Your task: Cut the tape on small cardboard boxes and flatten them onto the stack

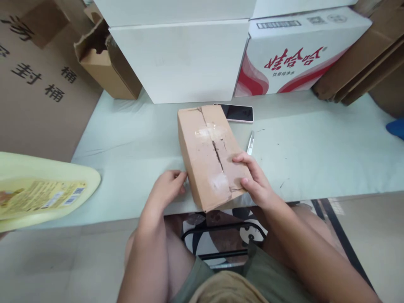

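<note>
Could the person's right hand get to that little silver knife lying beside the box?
Probably yes. The right hand rests on the cardboard box, and the knife lies just beyond it on the bare table, with nothing between them.

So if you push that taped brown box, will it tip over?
Probably not: the cardboard box lies on a broad face. It would likely slide on the smooth table. Its near end overhangs the edge, so it might drop off.
</note>
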`<state>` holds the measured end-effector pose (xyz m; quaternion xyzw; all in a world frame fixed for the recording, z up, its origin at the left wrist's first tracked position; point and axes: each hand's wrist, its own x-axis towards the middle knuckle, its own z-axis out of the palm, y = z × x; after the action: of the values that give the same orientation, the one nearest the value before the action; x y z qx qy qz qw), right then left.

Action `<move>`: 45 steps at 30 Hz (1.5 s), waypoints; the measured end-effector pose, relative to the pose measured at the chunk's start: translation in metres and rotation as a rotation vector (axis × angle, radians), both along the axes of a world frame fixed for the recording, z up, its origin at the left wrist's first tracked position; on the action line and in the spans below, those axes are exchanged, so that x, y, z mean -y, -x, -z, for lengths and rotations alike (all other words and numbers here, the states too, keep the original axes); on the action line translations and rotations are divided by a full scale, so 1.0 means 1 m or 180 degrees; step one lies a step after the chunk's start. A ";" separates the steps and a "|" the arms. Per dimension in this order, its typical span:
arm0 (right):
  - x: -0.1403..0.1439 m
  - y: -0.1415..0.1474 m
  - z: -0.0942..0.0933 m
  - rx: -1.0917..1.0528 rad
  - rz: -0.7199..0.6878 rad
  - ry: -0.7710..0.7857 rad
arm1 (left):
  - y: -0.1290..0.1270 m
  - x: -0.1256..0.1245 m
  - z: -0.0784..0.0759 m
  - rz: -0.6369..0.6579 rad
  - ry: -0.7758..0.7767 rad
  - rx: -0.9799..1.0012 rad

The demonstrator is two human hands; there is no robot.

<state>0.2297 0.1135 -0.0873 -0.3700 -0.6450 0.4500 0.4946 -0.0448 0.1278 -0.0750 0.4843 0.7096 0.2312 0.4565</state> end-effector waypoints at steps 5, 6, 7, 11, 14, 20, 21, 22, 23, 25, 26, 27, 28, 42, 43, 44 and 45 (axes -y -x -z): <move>0.010 0.012 -0.005 0.0090 -0.0614 0.0246 | 0.008 -0.007 0.002 -0.1087 -0.2465 0.0807; 0.011 0.014 -0.003 0.0063 -0.0699 0.0263 | 0.008 -0.008 0.003 -0.0973 -0.2799 0.1019; 0.012 0.015 -0.002 0.0017 -0.0748 0.0263 | 0.008 -0.009 0.004 -0.0805 -0.2960 0.1099; 0.012 0.019 0.000 -0.0062 -0.0672 0.0121 | 0.009 -0.009 0.007 -0.0532 -0.2773 0.0979; 0.011 0.020 -0.003 0.0049 -0.0517 -0.0102 | 0.009 -0.009 0.010 -0.0631 -0.2617 0.1023; 0.010 0.019 -0.008 0.0135 -0.0390 -0.0403 | 0.009 -0.012 0.012 -0.0584 -0.2771 0.1058; 0.010 0.019 -0.009 0.0136 -0.0388 -0.0429 | 0.010 -0.012 0.013 -0.0556 -0.2813 0.1071; 0.010 0.019 -0.009 0.0136 -0.0385 -0.0447 | 0.010 -0.013 0.014 -0.0529 -0.2842 0.1077; 0.010 0.019 -0.009 0.0141 -0.0375 -0.0460 | 0.011 -0.014 0.015 -0.0504 -0.2861 0.1081; 0.009 0.019 -0.009 0.0163 -0.0349 -0.0480 | 0.012 -0.015 0.016 -0.0462 -0.2877 0.1086; 0.009 0.020 -0.009 0.0183 -0.0341 -0.0485 | 0.012 -0.015 0.017 -0.0443 -0.2883 0.1089; 0.009 0.020 -0.009 0.0200 -0.0334 -0.0494 | 0.012 -0.015 0.018 -0.0427 -0.2890 0.1087; 0.009 0.020 -0.009 0.0213 -0.0325 -0.0511 | 0.013 -0.016 0.018 -0.0413 -0.2902 0.1073; 0.008 0.022 -0.003 0.0146 -0.0283 -0.0592 | 0.010 -0.016 0.018 -0.0509 -0.2914 0.0924; 0.009 0.021 -0.002 0.0149 -0.0300 -0.0585 | 0.010 -0.015 0.018 -0.0512 -0.2915 0.0934; 0.009 0.020 0.000 0.0156 -0.0315 -0.0573 | 0.009 -0.015 0.018 -0.0519 -0.2910 0.0962; 0.008 0.019 0.002 0.0159 -0.0299 -0.0563 | 0.009 -0.015 0.018 -0.0532 -0.2897 0.1004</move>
<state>0.2109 0.1050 -0.0891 -0.3054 -0.7109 0.4047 0.4874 -0.0539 0.1427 -0.0925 0.5352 0.4951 0.6244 0.2803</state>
